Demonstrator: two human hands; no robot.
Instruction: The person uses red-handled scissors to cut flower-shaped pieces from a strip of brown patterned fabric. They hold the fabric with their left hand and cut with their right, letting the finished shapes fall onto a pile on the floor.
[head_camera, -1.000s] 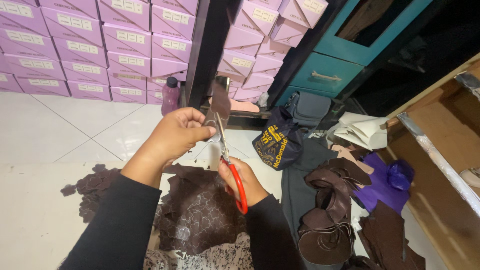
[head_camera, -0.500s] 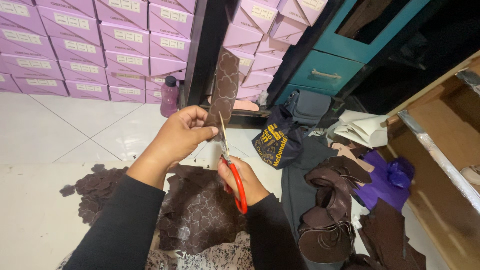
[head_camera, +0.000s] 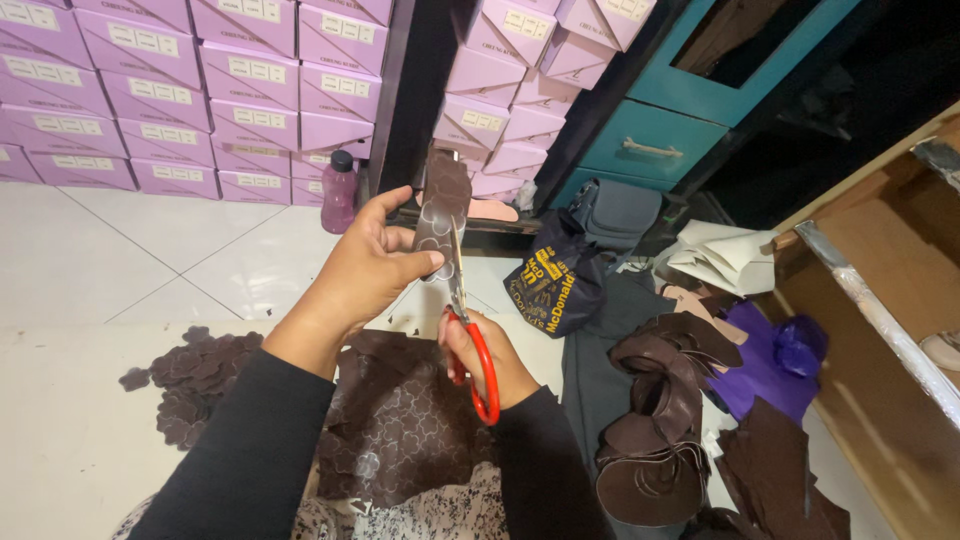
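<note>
The left hand (head_camera: 365, 270) holds a brown leather strip (head_camera: 442, 205) upright at about 12 o'clock from the lap, its fingers (head_camera: 415, 262) clamped on the strip's lower part with the thumb across the front. Held up like this, the strip hangs free of the clutter and its marked outlines face the wearer, so the cut line can be followed.

The right hand (head_camera: 480, 355) sits just below, at 6 o'clock from the strip. Its fingers are closed through the red loops of the scissors (head_camera: 470, 330), and the blades point up into the strip's lower edge, close by the left thumb; whether the blades are open cannot be told.

A larger sheet (head_camera: 400, 430) of the same patterned leather lies across the lap, within easy reach. At 9 o'clock, small cut pieces (head_camera: 195, 380) lie heaped on the floor (head_camera: 90, 300). At 3 o'clock is a stack of folded brown leather (head_camera: 665, 400), with purple material (head_camera: 765, 365) beyond it. Lilac boxes (head_camera: 200, 90) are stacked at 11 o'clock, with a small bottle (head_camera: 340, 190) in front.
</note>
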